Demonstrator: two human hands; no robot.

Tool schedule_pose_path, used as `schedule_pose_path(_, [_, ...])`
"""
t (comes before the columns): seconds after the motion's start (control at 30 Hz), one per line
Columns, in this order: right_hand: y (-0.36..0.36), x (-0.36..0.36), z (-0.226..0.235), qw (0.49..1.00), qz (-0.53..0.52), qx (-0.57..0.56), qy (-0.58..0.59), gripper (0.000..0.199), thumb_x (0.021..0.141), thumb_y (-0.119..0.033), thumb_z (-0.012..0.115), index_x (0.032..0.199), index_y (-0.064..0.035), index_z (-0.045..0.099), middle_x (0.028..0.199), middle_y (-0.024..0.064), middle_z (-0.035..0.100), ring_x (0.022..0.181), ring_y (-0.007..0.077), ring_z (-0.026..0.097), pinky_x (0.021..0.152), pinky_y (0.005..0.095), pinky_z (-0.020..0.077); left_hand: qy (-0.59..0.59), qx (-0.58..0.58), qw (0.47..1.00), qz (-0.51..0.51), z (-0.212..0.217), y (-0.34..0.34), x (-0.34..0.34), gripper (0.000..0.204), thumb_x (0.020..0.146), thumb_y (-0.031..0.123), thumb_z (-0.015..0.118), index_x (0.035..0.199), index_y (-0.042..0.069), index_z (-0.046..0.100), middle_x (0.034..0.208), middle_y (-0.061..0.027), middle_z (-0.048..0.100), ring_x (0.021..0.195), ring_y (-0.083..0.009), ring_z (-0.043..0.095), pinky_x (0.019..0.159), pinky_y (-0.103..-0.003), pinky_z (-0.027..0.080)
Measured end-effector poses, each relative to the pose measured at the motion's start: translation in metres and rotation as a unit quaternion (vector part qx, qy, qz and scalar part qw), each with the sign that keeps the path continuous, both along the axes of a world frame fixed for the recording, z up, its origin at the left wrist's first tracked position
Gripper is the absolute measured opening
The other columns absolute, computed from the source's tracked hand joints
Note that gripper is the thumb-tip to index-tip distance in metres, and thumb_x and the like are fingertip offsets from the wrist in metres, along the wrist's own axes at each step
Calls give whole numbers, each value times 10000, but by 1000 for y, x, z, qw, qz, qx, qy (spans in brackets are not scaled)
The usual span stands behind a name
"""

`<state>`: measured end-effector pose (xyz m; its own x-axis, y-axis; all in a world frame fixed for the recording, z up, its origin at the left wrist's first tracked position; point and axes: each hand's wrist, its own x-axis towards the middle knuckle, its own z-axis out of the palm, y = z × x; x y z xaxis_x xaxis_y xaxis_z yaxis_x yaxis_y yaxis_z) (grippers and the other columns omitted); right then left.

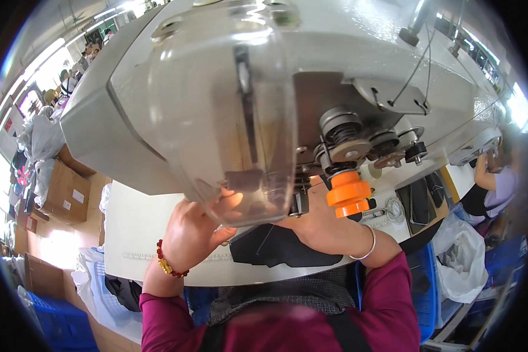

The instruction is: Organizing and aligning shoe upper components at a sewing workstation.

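A white, smooth desk [138, 229] is seen across the middle of the frame, in a big, bright room. A brown cardboard box [67, 193] is seen at the left, a blue plastic crate [61, 322] at the lower left, and a crumpled white plastic bag [460, 258] at the right. The top is filled by a big, shiny grey sewing machine [364, 35]. Some fingers are blocked by its curved clear plastic guard [223, 117] and stepped orange plastic knob [349, 193]. A flat piece of black cloth [281, 246] is laid below the middle, its long side running left to right, partly covered by the right hand [325, 229]. The left hand's [196, 226] fingers are bent; whether anything is gripped by either hand cannot be told.
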<state>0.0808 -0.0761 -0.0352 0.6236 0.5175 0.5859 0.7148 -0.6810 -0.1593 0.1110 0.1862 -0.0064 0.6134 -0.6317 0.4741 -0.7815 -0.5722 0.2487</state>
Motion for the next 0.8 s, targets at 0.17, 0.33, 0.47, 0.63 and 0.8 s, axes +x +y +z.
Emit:
schedule_pose_path(0.17, [-1,-5,29,984,-26,15,175,218,971,-285,596,1112,-189,731,1059,28,720,928,244,625,852,404,333,-25,7,1000,7,1,-1,-4,370,805,270,783,1134,110,728,1095,-100,701,1000,-286,674,860,-406,540])
schedule_pose_path(0.33, [-6,7,21,993,37,36,109,195,954,-250,609,1093,-189,731,1021,21,714,939,241,601,827,388,338,17,27,999,43,6,-5,-11,366,809,277,781,1128,110,718,1117,-94,686,1013,-289,653,874,-420,507])
schedule_pose_path(0.47, [-11,9,21,993,34,-48,104,192,898,-197,641,1064,-202,738,973,-5,703,891,219,577,773,368,331,28,30,998,42,3,-2,-10,358,809,272,776,1121,108,712,1130,-87,668,1030,-298,634,883,-433,492])
schedule_pose_path(0.63, [-7,12,13,995,49,15,87,212,880,-182,639,1061,-216,745,943,-11,696,823,208,567,747,361,317,-6,48,998,38,-2,2,-8,357,801,263,774,1115,107,706,1135,-82,652,1031,-293,626,878,-431,487])
schedule_pose_path(0.8, [-8,11,17,993,46,1,109,200,887,-189,631,1044,-212,753,887,12,698,783,214,558,749,362,323,-33,50,998,23,-4,1,-7,352,792,244,775,1109,108,706,1115,-83,655,1019,-291,627,876,-431,489])
